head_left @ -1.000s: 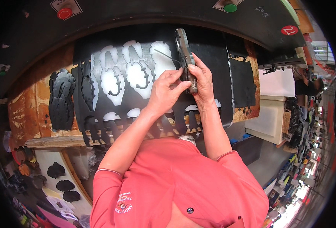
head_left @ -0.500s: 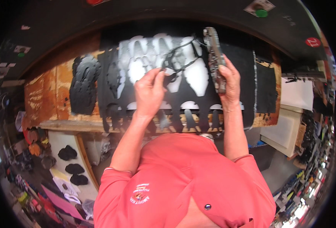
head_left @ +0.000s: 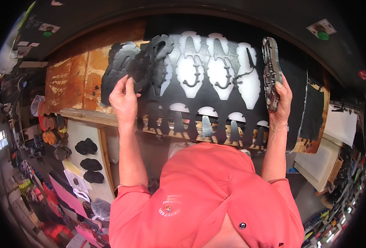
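Observation:
My left hand point(head_left: 124, 101) pinches the lower edge of a dark cut-out piece point(head_left: 160, 49) with a scalloped outline and an opening near its top. It hangs tilted beside and partly over a pile of similar black cut-out pieces point(head_left: 110, 84). My right hand point(head_left: 280, 99) is wrapped round the lower end of a long metal cutting die point(head_left: 270, 66), held upright on its edge at the right. Between my hands lies a black sheet point(head_left: 201, 89) with several shoe-upper-shaped holes, white showing through. Thin curved black scraps point(head_left: 223, 84) lie across some holes.
The sheet lies on a worn wooden bench point(head_left: 73, 78) and hangs over its front edge. A dark machine beam point(head_left: 199, 16) with green buttons point(head_left: 322, 35) spans the far side. Black pieces point(head_left: 91, 164) lie on a pale board at lower left; a cream cabinet point(head_left: 315, 165) stands right.
My left hand has moved left from the sheet's middle, where it held thin black scraps, to the pile with a cut-out piece. The die stays in my right hand. The view has shifted.

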### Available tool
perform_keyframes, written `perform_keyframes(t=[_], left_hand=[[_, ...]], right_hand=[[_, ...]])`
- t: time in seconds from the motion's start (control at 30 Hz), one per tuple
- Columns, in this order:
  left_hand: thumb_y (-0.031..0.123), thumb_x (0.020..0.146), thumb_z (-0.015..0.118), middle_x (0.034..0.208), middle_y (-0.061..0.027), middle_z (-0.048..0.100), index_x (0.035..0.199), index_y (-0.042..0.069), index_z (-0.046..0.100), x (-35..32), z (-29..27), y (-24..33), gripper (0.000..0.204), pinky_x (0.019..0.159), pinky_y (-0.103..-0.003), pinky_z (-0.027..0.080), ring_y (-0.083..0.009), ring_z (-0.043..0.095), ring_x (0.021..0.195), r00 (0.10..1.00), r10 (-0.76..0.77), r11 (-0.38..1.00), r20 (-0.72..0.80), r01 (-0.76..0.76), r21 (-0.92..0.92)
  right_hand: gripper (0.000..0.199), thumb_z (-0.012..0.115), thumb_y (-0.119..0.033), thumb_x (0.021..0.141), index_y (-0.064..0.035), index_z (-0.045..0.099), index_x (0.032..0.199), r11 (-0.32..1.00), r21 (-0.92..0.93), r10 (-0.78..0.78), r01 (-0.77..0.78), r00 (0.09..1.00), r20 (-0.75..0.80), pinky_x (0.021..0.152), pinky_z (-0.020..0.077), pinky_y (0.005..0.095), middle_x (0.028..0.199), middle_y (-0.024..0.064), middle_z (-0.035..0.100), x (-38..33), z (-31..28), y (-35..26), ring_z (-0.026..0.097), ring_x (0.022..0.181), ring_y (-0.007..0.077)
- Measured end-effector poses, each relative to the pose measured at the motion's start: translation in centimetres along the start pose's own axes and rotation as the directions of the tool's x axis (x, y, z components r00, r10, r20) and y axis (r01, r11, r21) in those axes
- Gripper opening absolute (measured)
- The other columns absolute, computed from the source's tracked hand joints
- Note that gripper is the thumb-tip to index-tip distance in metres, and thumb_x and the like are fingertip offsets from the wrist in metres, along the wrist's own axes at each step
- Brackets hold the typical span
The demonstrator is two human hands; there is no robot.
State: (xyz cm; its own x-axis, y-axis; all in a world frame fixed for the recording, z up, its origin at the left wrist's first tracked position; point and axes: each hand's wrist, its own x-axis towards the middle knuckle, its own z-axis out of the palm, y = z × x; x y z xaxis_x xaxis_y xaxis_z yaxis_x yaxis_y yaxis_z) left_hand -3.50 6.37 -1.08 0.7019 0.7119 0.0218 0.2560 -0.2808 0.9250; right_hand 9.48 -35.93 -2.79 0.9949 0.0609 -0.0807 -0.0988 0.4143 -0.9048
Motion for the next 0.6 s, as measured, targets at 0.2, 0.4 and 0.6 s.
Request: perform_keyframes(t=[0.2,0.4,0.6], left_hand=[[0.016,0.107,0.066,0.113,-0.0115,0.077,0.13,-0.006,0.072,1.1,-4.4,-2.3,0.032,0.066,-0.028,0.061,-0.0141,0.071,0.085,0.988,-0.037,0.99,-0.152,0.057,0.132],[0.019,0.107,0.064,0.13,-0.0192,0.073,0.13,-0.001,0.073,-0.3,-3.2,0.0,0.032,0.108,-0.042,0.051,-0.034,0.067,0.122,0.873,0.467,0.7,-0.137,-0.271,0.661],[0.021,0.1,0.073,0.151,-0.0211,0.061,0.145,0.004,0.064,-7.1,10.8,4.6,0.049,0.121,-0.05,0.041,-0.0383,0.054,0.144,0.712,0.535,0.782,0.454,-0.621,0.054]], right_hand=[[0.066,0.073,-0.014,0.094,0.0087,0.053,0.152,1.0,-0.003,0.0,0.0,1.0,-0.014,0.1,0.0557,0.0272,0.129,0.0131,0.072,0.0,-0.2,0.3,0.072,0.108,0.0148],[0.066,0.075,-0.016,0.092,0.007,0.056,0.151,0.998,-0.06,-0.035,0.035,0.999,0.002,0.099,0.0534,0.0272,0.127,0.0103,0.071,-0.3,0.0,0.4,0.068,0.108,0.014],[0.065,0.079,-0.015,0.091,0.0077,0.057,0.148,0.999,0.036,-0.014,0.013,0.999,0.04,0.092,0.0522,0.0234,0.123,0.0096,0.071,-0.5,0.7,-0.5,0.067,0.104,0.0117]])
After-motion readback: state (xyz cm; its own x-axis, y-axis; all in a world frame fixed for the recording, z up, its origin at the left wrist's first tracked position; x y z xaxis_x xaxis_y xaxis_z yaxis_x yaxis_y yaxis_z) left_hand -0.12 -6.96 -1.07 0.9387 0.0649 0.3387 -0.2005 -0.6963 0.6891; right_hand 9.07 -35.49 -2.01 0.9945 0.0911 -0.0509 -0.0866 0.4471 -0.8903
